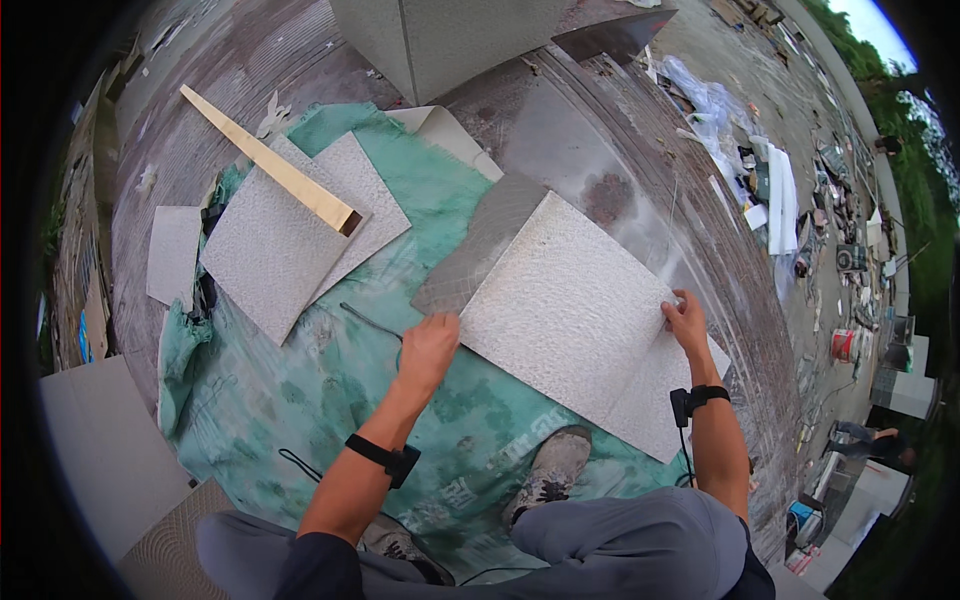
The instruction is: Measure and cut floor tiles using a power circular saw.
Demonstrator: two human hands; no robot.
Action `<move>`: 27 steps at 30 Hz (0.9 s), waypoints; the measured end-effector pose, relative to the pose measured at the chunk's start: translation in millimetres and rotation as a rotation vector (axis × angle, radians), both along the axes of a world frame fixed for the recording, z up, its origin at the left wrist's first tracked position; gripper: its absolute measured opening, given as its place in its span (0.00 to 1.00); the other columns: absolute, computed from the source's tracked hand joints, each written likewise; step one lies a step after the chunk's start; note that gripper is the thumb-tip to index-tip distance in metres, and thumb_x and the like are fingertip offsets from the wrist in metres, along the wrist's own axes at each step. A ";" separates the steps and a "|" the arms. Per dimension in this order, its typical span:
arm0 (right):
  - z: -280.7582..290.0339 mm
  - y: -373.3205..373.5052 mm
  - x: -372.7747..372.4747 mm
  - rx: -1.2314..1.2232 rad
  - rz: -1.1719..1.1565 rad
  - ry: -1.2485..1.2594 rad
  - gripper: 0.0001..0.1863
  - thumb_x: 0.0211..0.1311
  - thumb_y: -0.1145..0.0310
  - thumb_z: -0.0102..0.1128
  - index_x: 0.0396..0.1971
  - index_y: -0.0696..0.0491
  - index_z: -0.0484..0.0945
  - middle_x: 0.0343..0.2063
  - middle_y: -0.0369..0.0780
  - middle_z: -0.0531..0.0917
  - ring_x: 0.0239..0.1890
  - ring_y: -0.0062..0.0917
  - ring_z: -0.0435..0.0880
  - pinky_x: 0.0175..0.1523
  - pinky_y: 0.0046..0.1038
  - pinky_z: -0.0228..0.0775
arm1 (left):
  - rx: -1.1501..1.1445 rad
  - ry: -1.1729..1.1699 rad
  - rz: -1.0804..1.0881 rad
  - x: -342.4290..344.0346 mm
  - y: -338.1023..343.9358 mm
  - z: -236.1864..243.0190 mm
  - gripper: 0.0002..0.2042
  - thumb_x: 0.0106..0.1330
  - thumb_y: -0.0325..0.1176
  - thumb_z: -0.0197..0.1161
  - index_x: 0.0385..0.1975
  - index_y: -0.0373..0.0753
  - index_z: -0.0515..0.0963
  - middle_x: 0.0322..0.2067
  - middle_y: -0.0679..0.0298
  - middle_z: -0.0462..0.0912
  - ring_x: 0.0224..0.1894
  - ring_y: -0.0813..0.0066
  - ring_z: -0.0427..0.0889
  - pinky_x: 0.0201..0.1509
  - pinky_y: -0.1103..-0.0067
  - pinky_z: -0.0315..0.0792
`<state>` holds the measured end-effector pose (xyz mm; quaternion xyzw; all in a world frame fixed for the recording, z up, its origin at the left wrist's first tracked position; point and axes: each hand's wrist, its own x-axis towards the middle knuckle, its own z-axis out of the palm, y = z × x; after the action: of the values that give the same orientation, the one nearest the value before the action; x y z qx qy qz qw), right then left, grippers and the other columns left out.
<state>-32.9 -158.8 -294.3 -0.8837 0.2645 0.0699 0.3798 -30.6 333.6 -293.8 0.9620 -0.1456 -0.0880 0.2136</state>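
A square white tile with a rough, pebbled face lies tilted in front of me. My left hand is closed at its left corner. At the right edge, my right hand pinches the same tile between thumb and fingers. A second pale tile shows partly beneath it on the right. Behind the held tile is a flat grey sheet, partly covered. A thin dark cord runs beside my left hand.
Green cloth covers the ground under my shoes. At left, a wooden bar rests across stacked tiles. A large grey box-shaped block stands at the back. Scattered rubbish and a bucket lie right; another person is far right.
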 end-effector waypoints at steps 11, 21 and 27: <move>2.5 -2.2 4.4 0.041 0.040 0.032 0.20 0.61 0.71 0.67 0.51 0.60 0.75 0.20 0.36 0.77 0.19 0.18 0.75 0.22 0.24 0.66 | 0.004 -0.159 -0.060 7.2 0.1 -0.1 0.02 0.53 0.24 0.59 0.23 0.39 0.73 0.23 0.58 0.80 0.28 0.61 0.83 0.26 0.69 0.77; 8.5 0.7 5.7 0.048 0.079 0.048 0.19 0.62 0.71 0.65 0.51 0.61 0.74 0.20 0.37 0.78 0.20 0.18 0.76 0.24 0.24 0.67 | 0.008 -0.088 -0.044 7.8 -1.3 -2.5 0.02 0.54 0.24 0.58 0.23 0.37 0.72 0.23 0.55 0.79 0.28 0.55 0.82 0.28 0.65 0.76; 10.2 2.6 5.1 0.012 0.086 0.046 0.19 0.62 0.72 0.66 0.50 0.62 0.74 0.20 0.37 0.78 0.19 0.18 0.76 0.24 0.24 0.67 | -0.001 -0.076 -0.047 9.4 -2.1 -0.4 0.01 0.55 0.23 0.57 0.24 0.36 0.73 0.23 0.54 0.79 0.28 0.55 0.83 0.29 0.65 0.77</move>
<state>-27.8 -156.3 -284.1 -0.8901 0.2344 0.1081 0.3757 -21.2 331.5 -294.2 0.9608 -0.1763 -0.0565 0.2063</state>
